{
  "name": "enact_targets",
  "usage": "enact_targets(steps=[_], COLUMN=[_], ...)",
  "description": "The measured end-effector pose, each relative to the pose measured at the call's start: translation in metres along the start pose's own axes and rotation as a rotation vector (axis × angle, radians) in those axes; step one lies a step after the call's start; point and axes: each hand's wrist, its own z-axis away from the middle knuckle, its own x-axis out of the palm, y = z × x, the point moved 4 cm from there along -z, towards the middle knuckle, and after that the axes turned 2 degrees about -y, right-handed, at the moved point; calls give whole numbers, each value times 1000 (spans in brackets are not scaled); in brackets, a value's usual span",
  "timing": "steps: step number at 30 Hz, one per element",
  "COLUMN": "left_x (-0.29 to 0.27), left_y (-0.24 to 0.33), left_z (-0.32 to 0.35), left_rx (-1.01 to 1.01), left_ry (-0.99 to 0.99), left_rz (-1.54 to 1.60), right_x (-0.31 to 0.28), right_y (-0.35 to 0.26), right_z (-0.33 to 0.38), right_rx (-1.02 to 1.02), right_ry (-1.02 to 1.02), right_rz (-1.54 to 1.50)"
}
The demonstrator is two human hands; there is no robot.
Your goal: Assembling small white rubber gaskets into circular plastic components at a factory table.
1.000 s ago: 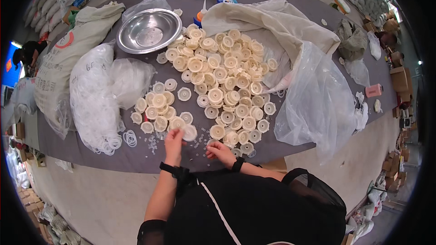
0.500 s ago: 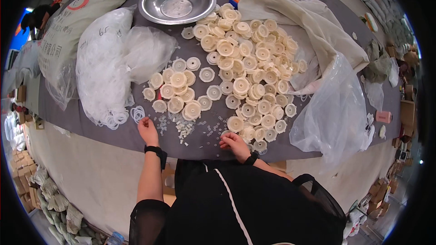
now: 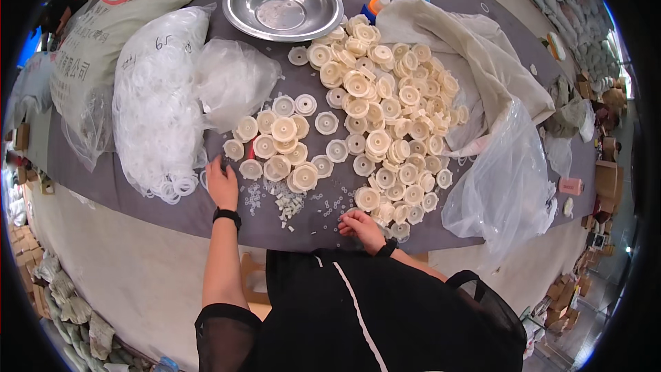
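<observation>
My left hand [image 3: 222, 184] lies at the table's near left, fingers stretched forward and a little apart. Beneath and beside it are a few loose translucent rings [image 3: 204, 179], mostly covered by the hand. A clear bag packed with such rings [image 3: 155, 107] lies just to its left. To its right is a small group of cream, scalloped round plastic parts [image 3: 277, 167]. My right hand [image 3: 361, 229] is closed in a pinch at the near edge, close to the large pile of cream parts [image 3: 379, 107]; what its fingertips hold, if anything, is too small to make out.
Tiny clear washers [image 3: 253, 196] and short white tubes [image 3: 289, 207] are scattered between my hands. A steel basin [image 3: 282, 3] stands at the back. A beige cloth sack [image 3: 475, 41] and a clear plastic bag [image 3: 492, 172] drape the right side. A full woven sack [image 3: 103, 55] leans far left.
My left hand has moved forward over the loose rings, covering most of them, and its fingers have stretched out. The right hand stays pinched near the same spot. The whole view has shifted slightly.
</observation>
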Motion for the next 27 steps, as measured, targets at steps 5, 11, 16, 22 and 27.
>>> enact_targets(steps=[5,11,16,22,27], left_x=[14,10,15,47,53], left_y=[-15,-6,23,100,116], left_z=[-12,8,49,140,168], left_rx=[-94,-260,-439,-410,-20], left_ry=[-3,-27,-15,-883,-886], left_rz=[-56,446,1041,993,586], right_x=[0,-2,3,23,13], right_y=[-7,-5,-1,-7,7], right_z=[-2,1,-5,-6,-8], right_rx=[-34,-34,-118,-95,-114], right_ry=[-22,25,-10,-74,-34], right_rz=[21,-13,6,-57,132])
